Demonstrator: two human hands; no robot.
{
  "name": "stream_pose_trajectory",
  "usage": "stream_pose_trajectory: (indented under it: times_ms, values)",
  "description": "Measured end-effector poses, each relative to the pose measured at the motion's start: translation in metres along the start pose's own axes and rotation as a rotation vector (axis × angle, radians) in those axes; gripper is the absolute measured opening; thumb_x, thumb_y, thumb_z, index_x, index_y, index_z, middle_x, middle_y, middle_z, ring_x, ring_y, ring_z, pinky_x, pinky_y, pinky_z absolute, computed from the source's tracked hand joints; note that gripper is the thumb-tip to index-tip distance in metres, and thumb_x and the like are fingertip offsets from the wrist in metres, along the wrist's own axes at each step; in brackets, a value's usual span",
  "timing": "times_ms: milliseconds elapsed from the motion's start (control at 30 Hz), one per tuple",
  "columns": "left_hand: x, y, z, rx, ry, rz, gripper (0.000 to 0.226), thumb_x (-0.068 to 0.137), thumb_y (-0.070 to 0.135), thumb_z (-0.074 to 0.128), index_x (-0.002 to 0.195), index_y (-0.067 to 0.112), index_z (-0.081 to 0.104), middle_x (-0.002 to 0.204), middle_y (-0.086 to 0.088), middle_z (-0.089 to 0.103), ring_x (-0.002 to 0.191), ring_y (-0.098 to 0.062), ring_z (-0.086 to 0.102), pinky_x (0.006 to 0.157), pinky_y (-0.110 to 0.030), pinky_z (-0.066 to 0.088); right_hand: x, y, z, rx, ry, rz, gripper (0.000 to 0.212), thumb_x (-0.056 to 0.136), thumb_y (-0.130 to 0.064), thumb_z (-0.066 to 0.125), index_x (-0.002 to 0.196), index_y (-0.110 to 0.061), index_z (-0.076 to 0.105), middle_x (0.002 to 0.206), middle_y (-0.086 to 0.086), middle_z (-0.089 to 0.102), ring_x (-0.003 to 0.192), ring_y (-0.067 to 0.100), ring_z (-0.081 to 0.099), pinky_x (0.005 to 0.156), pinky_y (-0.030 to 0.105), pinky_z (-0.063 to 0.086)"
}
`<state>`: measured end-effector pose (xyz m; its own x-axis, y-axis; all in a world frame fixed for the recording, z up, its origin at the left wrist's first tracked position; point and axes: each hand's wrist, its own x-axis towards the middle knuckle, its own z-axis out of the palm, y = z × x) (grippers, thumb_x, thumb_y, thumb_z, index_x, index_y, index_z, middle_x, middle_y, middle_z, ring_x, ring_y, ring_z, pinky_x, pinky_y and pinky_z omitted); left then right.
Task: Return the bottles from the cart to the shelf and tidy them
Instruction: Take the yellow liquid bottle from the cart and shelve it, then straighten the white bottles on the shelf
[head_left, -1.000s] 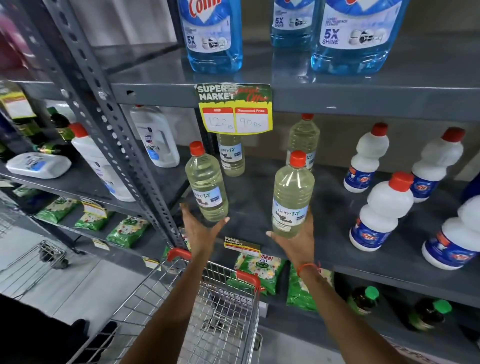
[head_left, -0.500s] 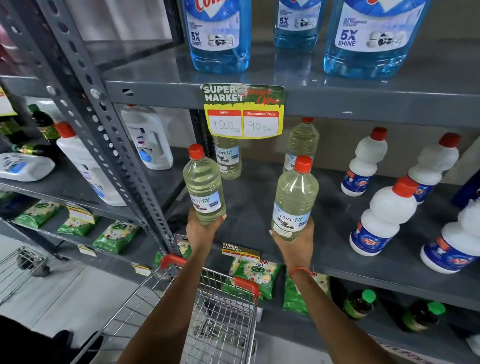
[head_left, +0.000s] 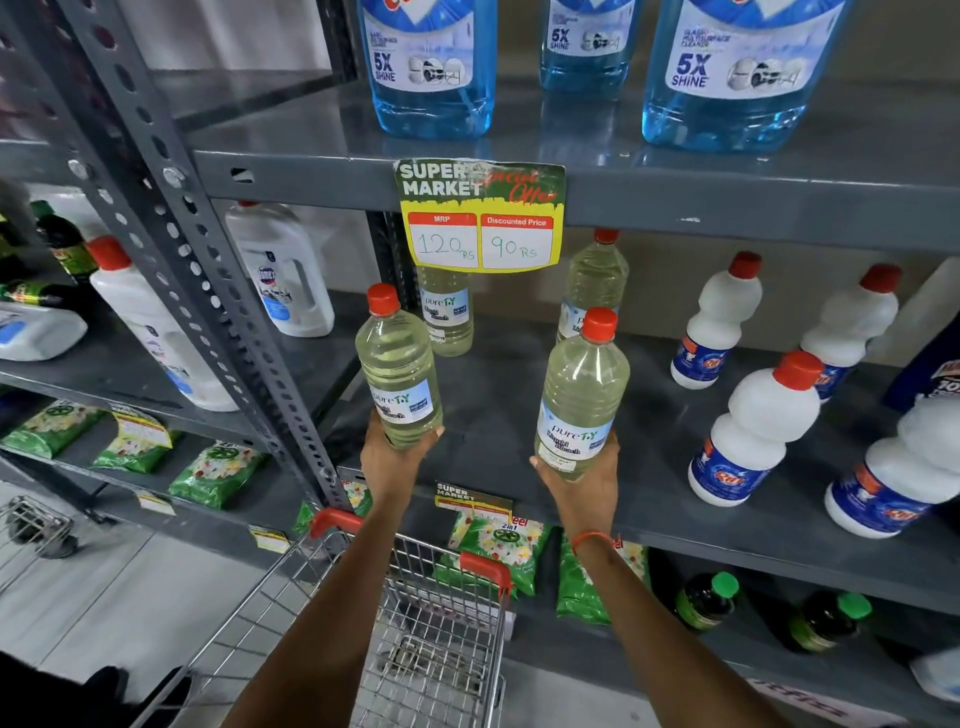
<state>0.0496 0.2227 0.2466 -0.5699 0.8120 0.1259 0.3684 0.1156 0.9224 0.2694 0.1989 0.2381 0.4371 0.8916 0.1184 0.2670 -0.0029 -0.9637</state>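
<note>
Now we have carried both clear, red-capped bleach bottles in over the grey metal shelf (head_left: 649, 499): left hand (head_left: 390, 462) gripping the left bottle (head_left: 399, 384), right hand (head_left: 582, 488) gripping the right bottle (head_left: 579, 405); setting down seems next.

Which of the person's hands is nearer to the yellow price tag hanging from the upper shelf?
Left. The left hand sits below the price tag and slightly to its left. The right hand is lower and off to the tag's right, so it is farther away.

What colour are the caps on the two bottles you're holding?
Red-orange, on both the left bottle and the right bottle; the head view shows them clearly.
</note>
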Motion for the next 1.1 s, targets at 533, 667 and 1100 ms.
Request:
stream_pose_trajectory:
  times_ms: [533,667,1100]
  values:
    - [-0.004,0.003,-0.001,0.055,-0.012,0.018,0.078,0.057,0.033,0.088,0.122,0.007,0.053,0.116,-0.014,0.067,0.107,-0.033,0.062,0.089,-0.045,0.050,0.000,0.001,-0.001,0.018,-0.008,-0.017,0.098,0.056,-0.018,0.090,0.136,-0.020,0.034,0.129,0.006,0.058,0.116,0.020,0.058,0.098,0.039,0.052]
    - [-0.002,0.008,-0.003,0.035,-0.065,-0.008,0.081,0.057,0.029,0.088,0.123,0.006,0.048,0.120,-0.015,0.065,0.110,-0.035,0.060,0.089,-0.041,0.049,0.000,-0.002,0.000,0.017,-0.013,-0.002,0.103,0.054,-0.018,0.090,0.139,-0.020,0.030,0.133,0.006,0.056,0.120,0.021,0.057,0.101,0.046,0.050]
    - [-0.148,0.113,0.053,-0.003,0.031,0.676,0.080,0.095,0.046,0.035,0.147,0.002,-0.007,0.158,-0.015,-0.010,0.148,-0.030,-0.003,0.121,-0.043,0.010,-0.028,-0.029,-0.095,-0.094,0.142,-0.460,0.059,0.094,-0.025,0.044,0.144,-0.001,0.026,0.149,0.010,0.030,0.141,0.013,0.022,0.118,0.016,0.017]
